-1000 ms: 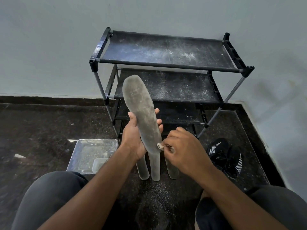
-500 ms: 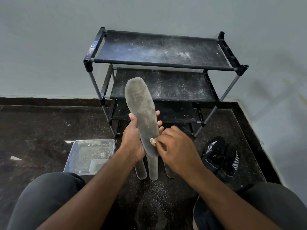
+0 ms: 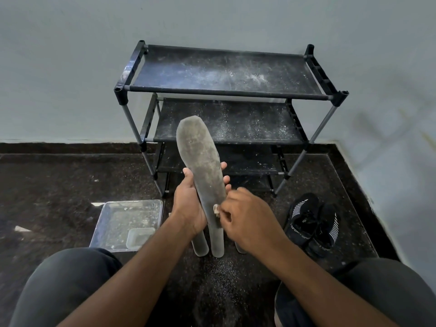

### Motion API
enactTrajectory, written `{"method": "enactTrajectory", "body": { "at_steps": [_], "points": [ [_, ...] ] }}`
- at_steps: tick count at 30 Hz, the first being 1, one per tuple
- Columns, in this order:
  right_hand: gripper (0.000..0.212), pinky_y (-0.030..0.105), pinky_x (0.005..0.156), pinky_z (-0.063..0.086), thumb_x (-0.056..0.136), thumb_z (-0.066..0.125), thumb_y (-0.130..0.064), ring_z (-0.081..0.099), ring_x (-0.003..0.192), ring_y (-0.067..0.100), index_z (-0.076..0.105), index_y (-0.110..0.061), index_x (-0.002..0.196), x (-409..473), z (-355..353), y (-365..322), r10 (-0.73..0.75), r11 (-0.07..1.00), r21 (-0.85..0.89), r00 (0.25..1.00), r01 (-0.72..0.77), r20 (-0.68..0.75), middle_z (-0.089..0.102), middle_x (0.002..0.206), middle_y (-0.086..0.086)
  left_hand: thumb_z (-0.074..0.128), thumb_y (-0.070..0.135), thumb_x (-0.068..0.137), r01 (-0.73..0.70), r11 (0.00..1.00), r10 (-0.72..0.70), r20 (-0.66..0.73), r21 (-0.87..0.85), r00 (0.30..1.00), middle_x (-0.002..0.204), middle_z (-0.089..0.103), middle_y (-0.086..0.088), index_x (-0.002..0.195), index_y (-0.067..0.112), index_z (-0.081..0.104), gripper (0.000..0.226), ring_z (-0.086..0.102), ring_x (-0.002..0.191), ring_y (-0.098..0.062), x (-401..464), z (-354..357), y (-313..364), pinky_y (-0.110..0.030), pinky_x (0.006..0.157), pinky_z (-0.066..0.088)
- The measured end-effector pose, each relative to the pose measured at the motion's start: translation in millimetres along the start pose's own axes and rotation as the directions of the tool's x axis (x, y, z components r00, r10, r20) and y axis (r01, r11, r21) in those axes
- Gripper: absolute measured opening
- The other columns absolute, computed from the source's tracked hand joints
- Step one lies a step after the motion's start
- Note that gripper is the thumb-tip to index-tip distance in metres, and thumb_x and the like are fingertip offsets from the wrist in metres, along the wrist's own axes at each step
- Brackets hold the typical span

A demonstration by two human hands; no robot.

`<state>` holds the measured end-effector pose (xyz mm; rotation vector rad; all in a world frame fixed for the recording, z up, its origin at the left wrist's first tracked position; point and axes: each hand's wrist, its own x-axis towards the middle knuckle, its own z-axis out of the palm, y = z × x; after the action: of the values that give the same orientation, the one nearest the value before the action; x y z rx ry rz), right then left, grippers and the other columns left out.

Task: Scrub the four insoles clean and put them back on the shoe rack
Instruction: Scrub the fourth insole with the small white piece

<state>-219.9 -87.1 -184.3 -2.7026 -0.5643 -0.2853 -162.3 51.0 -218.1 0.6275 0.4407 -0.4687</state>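
Note:
My left hand [image 3: 188, 204] grips a dusty grey insole [image 3: 199, 159] around its middle and holds it upright in front of the shoe rack [image 3: 226, 92]. My right hand [image 3: 245, 220] pinches a small pale scrubbing piece [image 3: 215, 208] against the insole's right edge, near the heel end. Below my hands the heel ends of other grey insoles [image 3: 200, 246] lie on the dark floor, mostly hidden by my hands. The black rack's shelves are dusted with white powder and hold no insoles.
A clear plastic tray [image 3: 106, 220] sits on the floor at the left, with a small container inside. A pair of black shoes [image 3: 311, 223] lies to the right. Grey walls meet in a corner behind the rack. My knees frame the bottom.
My right hand has slid the scrubbing piece leftward and slightly up along the insole's lower part. The left hand keeps the insole upright.

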Motion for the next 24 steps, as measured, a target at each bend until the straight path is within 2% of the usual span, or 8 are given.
{"method": "enactTrajectory", "body": {
  "at_steps": [2,4,9,11,14,20,22,24],
  "points": [
    [0.021,0.03,0.06,0.043,0.087,0.068,-0.024,0.048,0.071,0.011,0.065,-0.017,0.068,-5,1,-2,0.007,0.999,0.037,0.999,-0.009,0.045,0.053,0.071,-0.009,0.025,0.073,0.102,-0.003,0.999,0.003,-0.01,-0.038,1.0,0.119,0.07,-0.014,0.132,0.004,0.07,0.087,0.067,0.101,-0.022,2,-2,3,-0.038,0.087,0.062],
    [0.02,0.027,0.059,0.041,0.088,0.068,-0.026,0.046,0.071,0.01,0.067,-0.018,0.069,-5,2,0,0.015,1.0,0.0,1.0,-0.015,0.017,0.052,0.07,-0.01,0.025,0.073,0.102,0.003,1.0,-0.003,0.0,-0.03,1.0,0.121,0.07,-0.015,0.13,0.005,0.072,0.087,0.067,0.103,-0.023,3,-3,2,-0.038,0.087,0.063],
    [0.016,0.033,0.062,0.05,0.089,0.066,-0.023,0.051,0.076,0.015,0.07,-0.017,0.074,6,-4,6,0.001,0.995,-0.103,0.995,-0.012,-0.102,0.06,0.076,-0.004,0.022,0.074,0.102,0.071,0.996,-0.074,0.056,0.058,0.996,0.138,0.063,-0.023,0.138,0.007,0.066,0.088,0.064,0.122,-0.034,-8,7,-8,-0.047,0.097,0.058],
    [0.012,0.031,0.063,0.046,0.086,0.069,-0.024,0.052,0.076,0.016,0.07,-0.019,0.074,2,-5,0,-0.055,0.986,-0.163,0.994,0.039,-0.097,0.061,0.074,-0.004,0.021,0.071,0.104,0.041,0.999,-0.043,0.049,0.036,0.998,0.145,0.061,-0.018,0.142,0.007,0.062,0.085,0.064,0.122,-0.031,-9,8,-5,-0.045,0.094,0.06],
    [0.01,0.032,0.065,0.043,0.08,0.073,-0.023,0.054,0.077,0.016,0.069,-0.019,0.072,-5,-3,-7,-0.072,0.98,-0.191,0.993,0.053,-0.094,0.061,0.072,-0.004,0.022,0.065,0.107,-0.02,1.0,0.021,0.019,-0.004,1.0,0.143,0.064,-0.013,0.144,0.005,0.058,0.079,0.066,0.117,-0.028,-10,11,0,-0.043,0.089,0.063],
    [0.025,0.037,0.065,0.048,0.093,0.054,-0.024,0.051,0.079,0.019,0.069,-0.015,0.075,11,-5,13,0.076,0.98,-0.166,0.978,-0.11,-0.196,0.061,0.075,0.0,0.025,0.068,0.104,0.049,0.985,-0.062,0.072,0.163,0.996,0.134,0.067,-0.023,0.136,0.001,0.063,0.084,0.065,0.126,-0.035,-20,15,-24,-0.047,0.112,0.046],
    [0.023,0.036,0.066,0.048,0.094,0.057,-0.022,0.048,0.079,0.018,0.07,-0.014,0.077,13,-7,18,0.121,0.981,-0.124,0.97,-0.149,-0.209,0.058,0.074,-0.001,0.026,0.067,0.104,0.048,0.982,-0.064,0.084,0.181,0.994,0.135,0.066,-0.024,0.139,0.0,0.061,0.083,0.063,0.129,-0.035,-20,16,-28,-0.049,0.117,0.041],
    [0.02,0.032,0.066,0.049,0.093,0.061,-0.022,0.048,0.079,0.015,0.071,-0.014,0.077,12,-5,17,0.139,0.988,-0.046,0.974,-0.15,-0.181,0.058,0.074,-0.003,0.024,0.066,0.105,0.032,0.981,-0.051,0.091,0.193,0.995,0.135,0.066,-0.024,0.138,-0.001,0.061,0.084,0.064,0.129,-0.035,-19,15,-25,-0.047,0.114,0.044]
  ]
}}
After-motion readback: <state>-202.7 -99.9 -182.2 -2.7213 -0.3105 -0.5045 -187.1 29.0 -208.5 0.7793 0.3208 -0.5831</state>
